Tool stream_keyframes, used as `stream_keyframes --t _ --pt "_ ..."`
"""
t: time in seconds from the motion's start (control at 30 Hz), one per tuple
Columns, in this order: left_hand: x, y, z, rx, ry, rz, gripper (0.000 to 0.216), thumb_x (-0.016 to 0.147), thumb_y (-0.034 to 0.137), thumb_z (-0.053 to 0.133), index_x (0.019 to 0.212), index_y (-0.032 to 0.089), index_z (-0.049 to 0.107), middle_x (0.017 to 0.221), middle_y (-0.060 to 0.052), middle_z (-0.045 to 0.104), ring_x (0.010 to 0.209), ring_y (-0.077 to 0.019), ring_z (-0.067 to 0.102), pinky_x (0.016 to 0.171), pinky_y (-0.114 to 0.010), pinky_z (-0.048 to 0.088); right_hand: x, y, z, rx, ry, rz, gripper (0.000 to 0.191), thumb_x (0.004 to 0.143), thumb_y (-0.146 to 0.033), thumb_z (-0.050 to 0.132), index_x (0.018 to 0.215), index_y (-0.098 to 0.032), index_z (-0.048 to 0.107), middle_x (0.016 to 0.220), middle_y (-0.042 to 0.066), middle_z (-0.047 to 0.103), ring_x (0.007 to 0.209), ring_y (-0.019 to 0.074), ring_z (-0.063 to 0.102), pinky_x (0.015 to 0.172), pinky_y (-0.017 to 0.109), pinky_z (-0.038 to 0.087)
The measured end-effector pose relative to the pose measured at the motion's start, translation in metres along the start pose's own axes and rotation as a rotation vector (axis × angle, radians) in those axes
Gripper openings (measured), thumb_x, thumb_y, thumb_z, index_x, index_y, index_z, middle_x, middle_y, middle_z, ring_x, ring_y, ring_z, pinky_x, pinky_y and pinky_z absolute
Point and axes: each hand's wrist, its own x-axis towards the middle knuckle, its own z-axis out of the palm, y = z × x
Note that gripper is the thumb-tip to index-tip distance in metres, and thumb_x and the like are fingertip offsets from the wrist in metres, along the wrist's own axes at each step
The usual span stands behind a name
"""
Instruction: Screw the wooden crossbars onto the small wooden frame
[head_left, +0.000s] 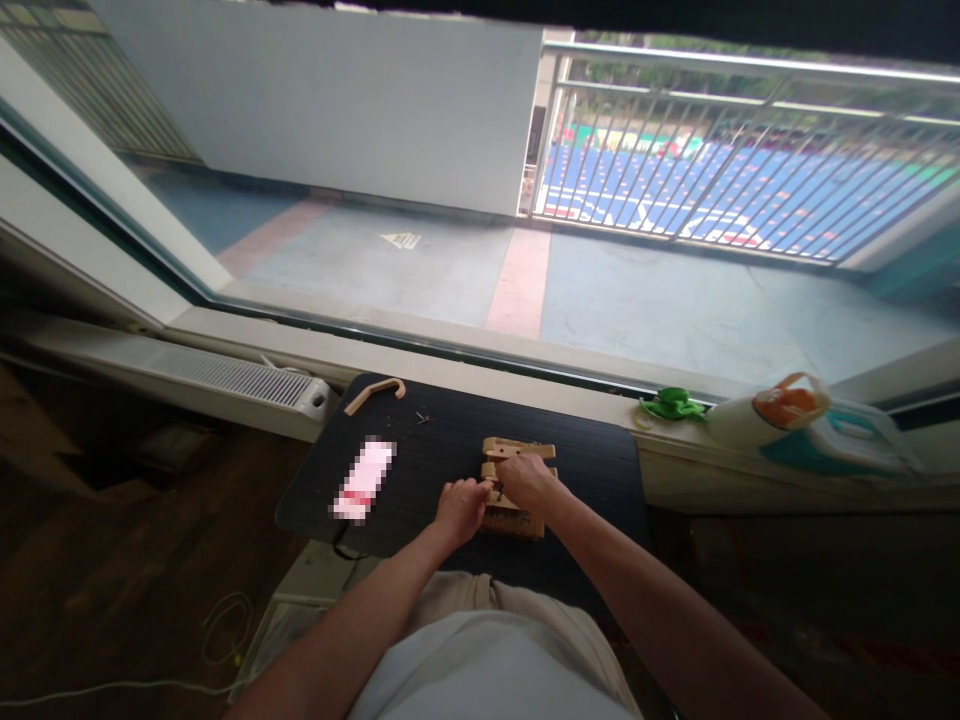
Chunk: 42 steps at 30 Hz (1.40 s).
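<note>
Several pale wooden pieces lie together on the black tabletop (442, 420), among them a wooden bar (525, 450) with holes at the back and a wooden block (517, 524) at the front. My left hand (463, 508) is closed, its thumb and fingers at the left edge of the wooden pieces. Bent over the middle of them, my right hand (529, 482) has its fingers pressed together close to the left fingertips. What the right fingers hold is hidden. A hooked wooden piece (375, 394) lies at the far left, with a few small screw-like pieces (422, 418) beside it.
On the table's left lies a blurred pink-and-white object (364, 482). A radiator (225, 378) and the windowsill (450, 362) border the table's far side. Along the sill are a green cloth-like thing (673, 404), a white roll-shaped container (739, 422) and a teal-and-clear container (847, 440).
</note>
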Motion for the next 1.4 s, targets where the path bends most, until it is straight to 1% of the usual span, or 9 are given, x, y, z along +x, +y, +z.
stream_keyframes --t 0.23,0.33,0.5,0.67,0.8,0.97,1.07,1.27,1.4 --pt "-0.001 0.001 -0.003 0.004 -0.006 0.01 0.024 0.083 0.02 0.037 0.1 0.026 0.053 0.09 -0.004 0.058 0.09 -0.0186 0.053 0.076 -0.031 0.036 -0.006 -0.007 -0.013 -0.018 -0.056 -0.048 0.024 0.075 -0.008 0.048 0.088 -0.014 0.066 0.089 0.011 0.068 0.086 0.022 0.062 0.069 0.029 0.048" --pt "-0.001 0.0 -0.003 -0.006 -0.009 0.012 0.026 0.083 0.02 0.038 0.104 0.027 0.052 0.091 -0.004 0.058 0.09 -0.0188 0.053 0.076 -0.031 0.036 -0.007 -0.007 -0.016 -0.028 -0.076 -0.056 0.023 0.073 -0.006 0.049 0.087 -0.012 0.067 0.088 0.012 0.068 0.086 0.0221 0.062 0.069 0.029 0.048" --pt "-0.001 -0.001 -0.002 -0.018 -0.007 0.015 0.029 0.083 0.021 0.038 0.109 0.029 0.049 0.093 -0.004 0.058 0.091 -0.0192 0.053 0.076 -0.032 0.036 -0.003 -0.004 -0.008 -0.02 -0.044 -0.06 0.027 0.078 -0.009 0.044 0.093 -0.015 0.065 0.093 0.011 0.067 0.088 0.0215 0.061 0.071 0.03 0.048" --pt "-0.001 0.0 -0.001 -0.014 -0.005 0.015 0.029 0.085 0.022 0.036 0.111 0.029 0.048 0.093 -0.004 0.058 0.09 -0.0196 0.054 0.076 -0.033 0.036 0.003 -0.004 -0.002 -0.015 -0.041 -0.04 0.026 0.08 -0.012 0.042 0.093 -0.014 0.065 0.09 0.013 0.067 0.087 0.0217 0.062 0.069 0.03 0.048" --pt "-0.001 0.001 -0.003 -0.011 -0.004 0.008 0.029 0.085 0.022 0.036 0.11 0.027 0.049 0.093 -0.005 0.058 0.09 -0.0194 0.054 0.076 -0.032 0.036 -0.002 -0.006 -0.009 -0.02 -0.04 -0.038 0.026 0.08 -0.011 0.042 0.094 -0.012 0.064 0.091 0.014 0.067 0.086 0.0224 0.062 0.069 0.032 0.048" --pt "-0.002 0.002 -0.004 -0.008 -0.008 0.003 0.026 0.084 0.021 0.037 0.105 0.026 0.052 0.091 -0.004 0.058 0.09 -0.019 0.054 0.076 -0.032 0.036 -0.01 -0.008 -0.019 -0.035 -0.051 -0.07 0.024 0.077 -0.008 0.047 0.09 -0.014 0.065 0.091 0.012 0.067 0.088 0.0226 0.061 0.071 0.03 0.048" --pt "-0.002 0.001 -0.003 -0.009 -0.001 0.007 0.026 0.083 0.02 0.038 0.104 0.027 0.052 0.091 -0.004 0.058 0.09 -0.019 0.054 0.076 -0.032 0.036 -0.008 -0.007 -0.017 -0.031 -0.054 -0.067 0.024 0.076 -0.007 0.046 0.09 -0.014 0.066 0.091 0.011 0.067 0.086 0.0222 0.062 0.07 0.029 0.048" --pt "-0.002 0.002 -0.004 -0.013 -0.023 -0.005 0.029 0.084 0.021 0.038 0.109 0.027 0.05 0.092 -0.005 0.058 0.092 -0.0188 0.054 0.077 -0.031 0.037 -0.001 -0.004 -0.005 -0.012 -0.015 -0.054 0.026 0.08 -0.011 0.042 0.092 -0.014 0.065 0.09 0.012 0.067 0.086 0.0214 0.062 0.069 0.03 0.048" --pt "-0.001 0.002 -0.005 -0.009 -0.012 -0.001 0.028 0.084 0.022 0.037 0.107 0.028 0.051 0.091 -0.004 0.058 0.09 -0.0189 0.054 0.076 -0.031 0.037 0.0 -0.004 -0.003 -0.007 -0.005 -0.044 0.026 0.079 -0.011 0.042 0.091 -0.013 0.065 0.089 0.013 0.067 0.085 0.0222 0.062 0.068 0.031 0.048"
